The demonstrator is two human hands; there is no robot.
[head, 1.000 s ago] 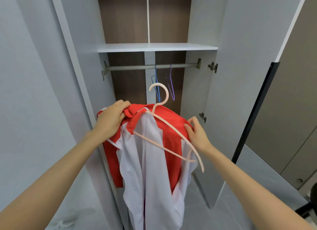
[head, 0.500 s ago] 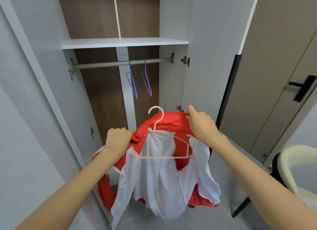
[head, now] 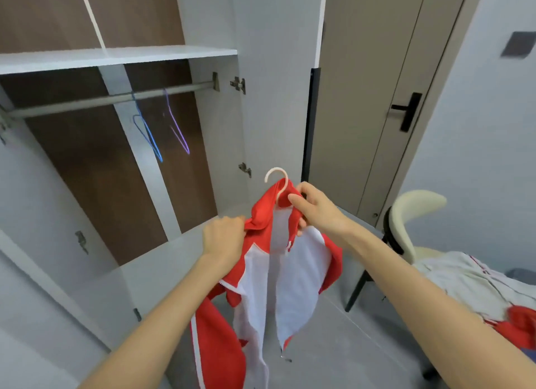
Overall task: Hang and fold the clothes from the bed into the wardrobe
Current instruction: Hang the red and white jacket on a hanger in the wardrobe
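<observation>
Open wardrobe (head: 116,56), red jacket (head: 255,272) hanging vertically, hanger (head: 276,170) hook upward, left grip (head: 224,237) and right grip (head: 314,207) clutching collar.

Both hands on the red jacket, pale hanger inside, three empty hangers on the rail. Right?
No: head view shows two empty hangers on the rail, blue hanger and purple hanger. Left hand and right hand grip the red jacket, pale hanger inside.

The jacket (head: 261,287) is hiding all of the hanger (head: 278,176) but its hook, and is running off the bottom edge. The left hand (head: 223,240) is burying itself past the knuckles in the red collar. The blue hanger (head: 146,133) and purple hanger (head: 177,127) are smearing with blur. The pile of clothes (head: 464,278) is running off the right edge.
</observation>
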